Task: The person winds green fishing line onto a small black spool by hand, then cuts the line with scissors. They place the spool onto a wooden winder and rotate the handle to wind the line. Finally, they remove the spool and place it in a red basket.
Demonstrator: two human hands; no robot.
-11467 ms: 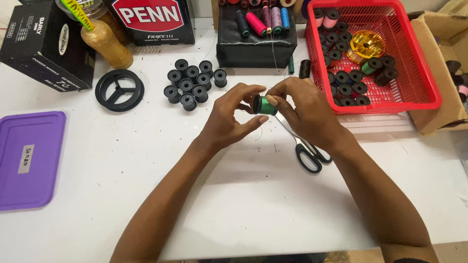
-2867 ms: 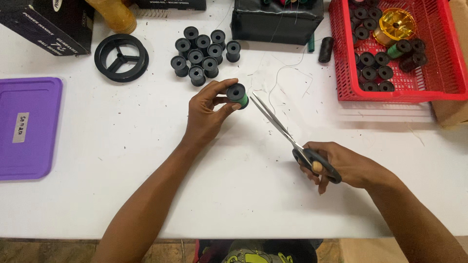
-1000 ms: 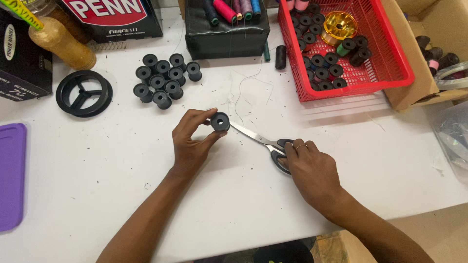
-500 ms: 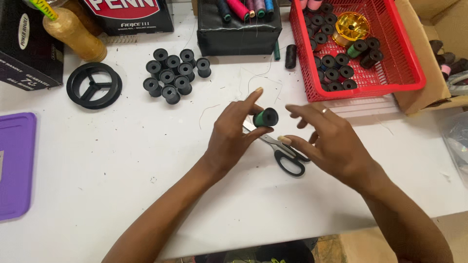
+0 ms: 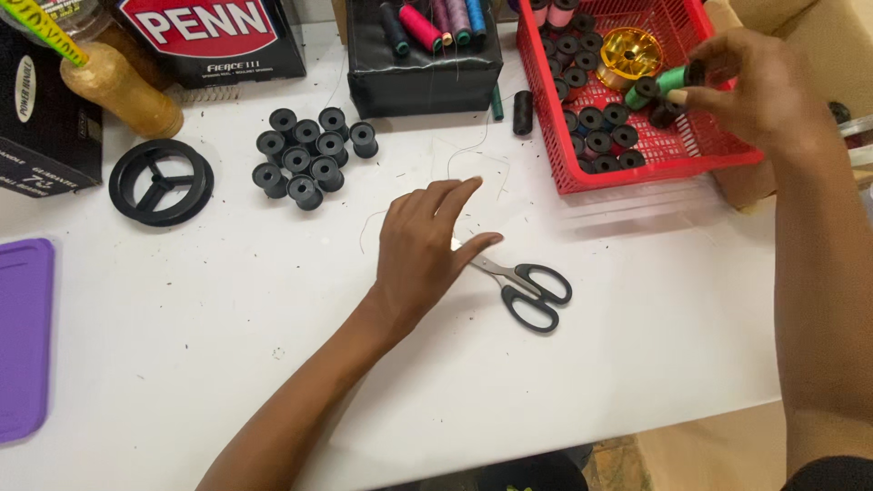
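Head view. Right hand (image 5: 759,86) is raised over the right side of the red basket (image 5: 637,168), fingers pinched shut on one green spool (image 5: 668,82); the spool sits at the fingertips, above the basket's contents. Left hand (image 5: 427,241) rests on the counter (image 5: 273,364) near its middle, fingers spread and loose, holding nothing; its fingertips lie over the blade end of the scissors (image 5: 527,291).

Counts:
- Scissors: one pair, black handles, lying flat just right of the left hand, blades partly hidden under its fingers.
- Black bobbins (image 5: 309,155) on the counter: nine, upright in a tight cluster, up and left of the left hand.
- One more black bobbin (image 5: 522,113) stands alone between the black box (image 5: 423,77) and the basket.
- Basket: many black bobbins, exact number cannot be told (piled, partly hidden by the right hand), plus one gold reel (image 5: 629,53).
- Black box: a row of thread spools on top, pink, purple, blue and dark ones; count unclear at the frame edge.
- One black wheel (image 5: 161,182), three-spoked, flat at left.
- One purple lid (image 5: 23,336) at the left edge, cut off by the frame.
- One amber bottle (image 5: 118,86) at top left.

Loose thread (image 5: 473,159) trails on the counter between the left hand and the box.
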